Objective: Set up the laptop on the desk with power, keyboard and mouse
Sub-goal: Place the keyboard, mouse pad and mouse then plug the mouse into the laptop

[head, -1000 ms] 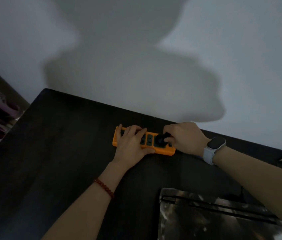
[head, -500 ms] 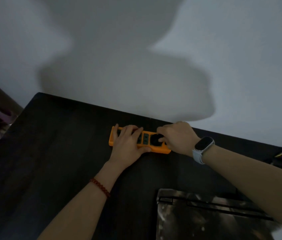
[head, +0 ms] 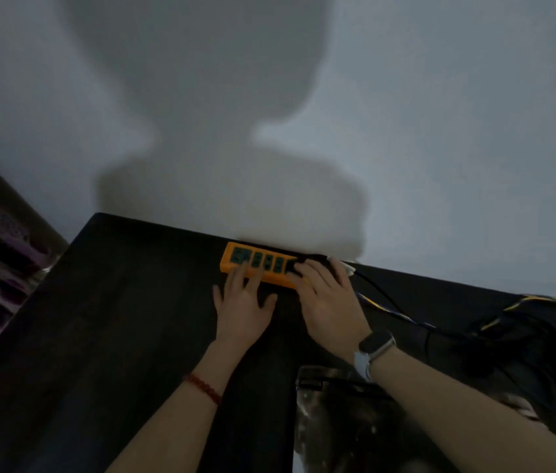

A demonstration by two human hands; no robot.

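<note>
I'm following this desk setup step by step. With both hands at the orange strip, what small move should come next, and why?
Probably lift both hands off the orange power strip: the black plug looks seated at its right end. The left hand and right hand rest on it with straight fingers.

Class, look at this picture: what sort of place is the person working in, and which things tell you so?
Probably a home desk against a wall: a dark desk, an orange power strip at its back edge, and a cable trailing right.

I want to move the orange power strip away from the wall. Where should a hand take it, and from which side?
Take the orange power strip across its narrow width at the bare left end, from above. It lies flat with its long back edge at the wall, and the right hand and the black cable crowd the right end.
</note>
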